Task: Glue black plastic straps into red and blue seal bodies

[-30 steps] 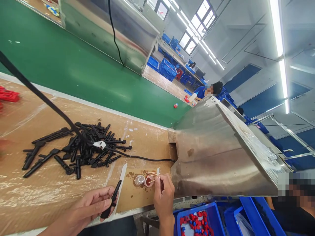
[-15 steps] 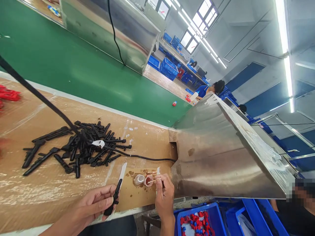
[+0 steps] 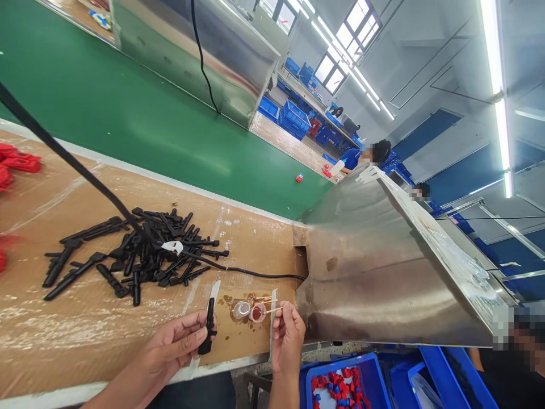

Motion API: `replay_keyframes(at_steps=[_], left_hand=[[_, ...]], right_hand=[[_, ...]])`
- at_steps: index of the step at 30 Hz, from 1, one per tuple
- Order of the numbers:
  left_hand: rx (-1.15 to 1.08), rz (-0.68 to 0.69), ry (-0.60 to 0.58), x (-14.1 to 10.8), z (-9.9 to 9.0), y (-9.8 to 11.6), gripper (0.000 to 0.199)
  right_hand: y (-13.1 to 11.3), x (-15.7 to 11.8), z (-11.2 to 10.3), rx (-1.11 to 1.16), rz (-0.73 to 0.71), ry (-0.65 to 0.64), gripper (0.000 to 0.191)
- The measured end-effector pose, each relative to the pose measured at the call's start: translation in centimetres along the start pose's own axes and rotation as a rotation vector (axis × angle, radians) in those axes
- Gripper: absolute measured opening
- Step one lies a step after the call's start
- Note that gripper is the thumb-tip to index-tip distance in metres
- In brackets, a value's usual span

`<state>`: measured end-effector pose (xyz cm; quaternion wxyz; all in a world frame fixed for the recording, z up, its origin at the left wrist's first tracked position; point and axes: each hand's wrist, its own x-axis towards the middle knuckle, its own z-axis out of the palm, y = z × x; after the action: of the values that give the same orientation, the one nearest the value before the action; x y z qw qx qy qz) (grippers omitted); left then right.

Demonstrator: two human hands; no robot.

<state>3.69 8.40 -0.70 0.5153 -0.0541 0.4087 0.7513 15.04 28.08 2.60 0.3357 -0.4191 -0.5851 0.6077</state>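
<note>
A black plastic part, long and narrow with a small side stub, stands nearly upright in the fingers of my left hand. My right hand pinches a thin wooden stick whose left end reaches the rim of a small cup of reddish-brown liquid. Beside that cup lies a clear round lid. More thin sticks lie just behind the cup. Farther left, a heap of similar black parts is spread over the cardboard-covered table.
A black cable crosses the heap and enters a notch in the metal panel at right. Red parts lie at far left. Below right, a blue bin holds red and blue pieces. Beyond the green belt, a person in blue sits.
My left hand has moved slightly right and up, turning the black part more upright. My right hand has shifted a little right, drawing the stick away from the cup's middle.
</note>
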Motion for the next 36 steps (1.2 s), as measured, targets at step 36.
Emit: replay_keyframes(at_steps=[36], left_hand=[[0.005, -0.005, -0.161, -2.5, 3.7, 2.9, 0.062]], right_hand=[[-4.7, -8.8, 1.0, -0.647, -0.871, -0.378, 0.025]])
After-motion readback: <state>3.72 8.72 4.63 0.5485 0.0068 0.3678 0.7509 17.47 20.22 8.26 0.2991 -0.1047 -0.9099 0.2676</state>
